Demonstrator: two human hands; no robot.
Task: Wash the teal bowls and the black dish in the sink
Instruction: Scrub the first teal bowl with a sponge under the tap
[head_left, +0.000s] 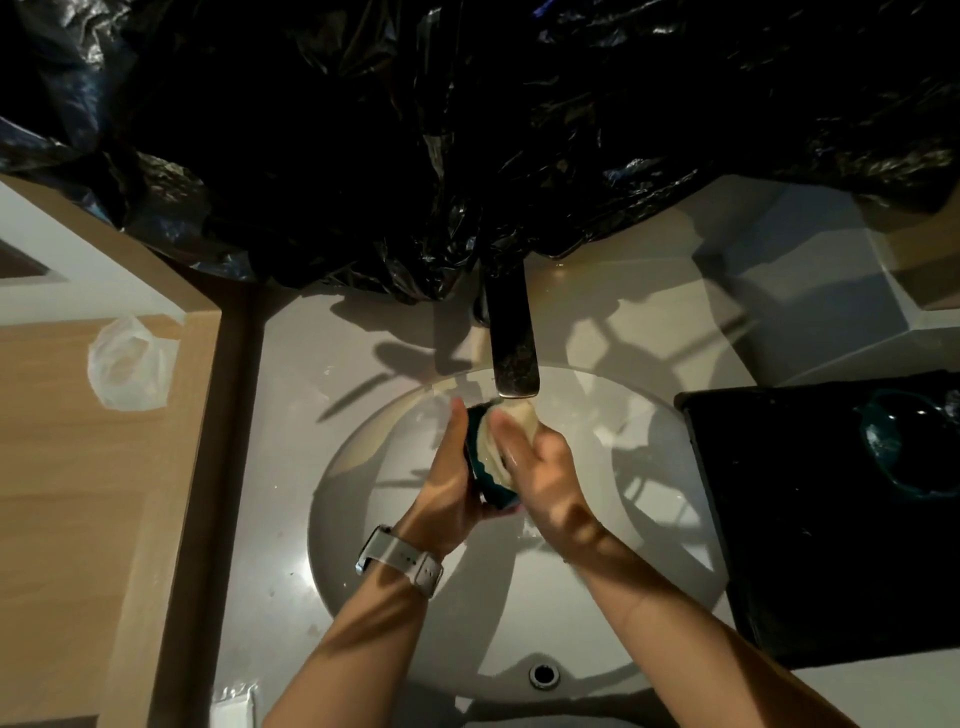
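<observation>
A small teal bowl (480, 470) with a wavy rim is held on edge over the white sink basin (519, 623), just below the dark faucet spout (511, 338). My left hand (449, 483), with a pale watch on its wrist, grips the bowl from the left. My right hand (540, 467) presses a pale cloth or sponge (511, 431) into the bowl's inside. A second teal bowl (906, 447) lies on the black dish (810, 519), which rests on the counter at the right of the basin.
Crumpled black plastic sheeting (467, 130) covers the whole back above the faucet. A wooden counter (78, 493) at the left carries a clear plastic bag (130, 364). The overflow hole (544, 674) sits at the basin's near wall. A white box (857, 275) stands at the back right.
</observation>
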